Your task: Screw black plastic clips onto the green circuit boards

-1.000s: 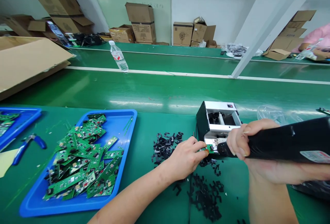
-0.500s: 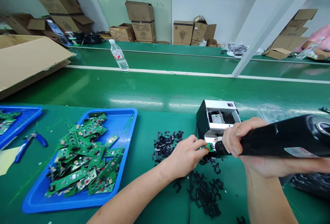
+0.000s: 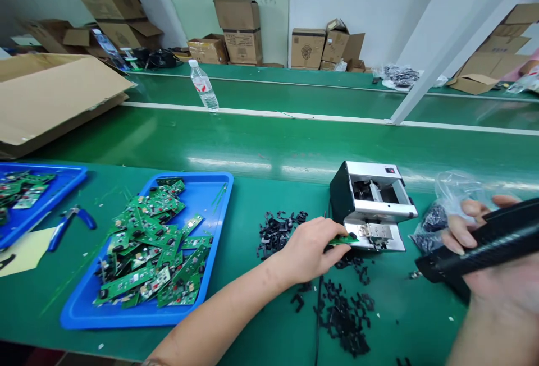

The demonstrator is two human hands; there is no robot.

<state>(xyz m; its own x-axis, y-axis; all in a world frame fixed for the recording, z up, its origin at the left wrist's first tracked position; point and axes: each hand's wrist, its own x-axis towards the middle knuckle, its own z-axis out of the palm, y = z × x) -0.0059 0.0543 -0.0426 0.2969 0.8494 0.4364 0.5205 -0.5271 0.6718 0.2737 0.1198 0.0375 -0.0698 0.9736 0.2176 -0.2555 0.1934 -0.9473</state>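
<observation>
Between the thumb and fingers of my left hand (image 3: 309, 245) is a small green circuit board (image 3: 345, 239), close to the front of a silver-and-black screw feeder (image 3: 370, 207). At the right, my right hand (image 3: 501, 293) grips a black electric screwdriver (image 3: 501, 239), its bit pointing left and apart from the board. Small black plastic clips (image 3: 347, 318) lie in loose piles around and below my left hand. A blue tray (image 3: 225, 209) heaped with green circuit boards (image 3: 155, 242) stands to the left.
Blue-handled cutters (image 3: 63, 230) lie between the tray and a second blue tray (image 3: 80, 178) of boards. A plastic bag (image 3: 433, 220) of dark small parts sits right of the feeder. Farther back are a water bottle (image 3: 205, 88), an open carton (image 3: 63, 96) and a white post (image 3: 438, 54).
The screwdriver has drawn back to the right, away from the board and feeder. My left hand still holds the board by the feeder. The whole view has shifted slightly.
</observation>
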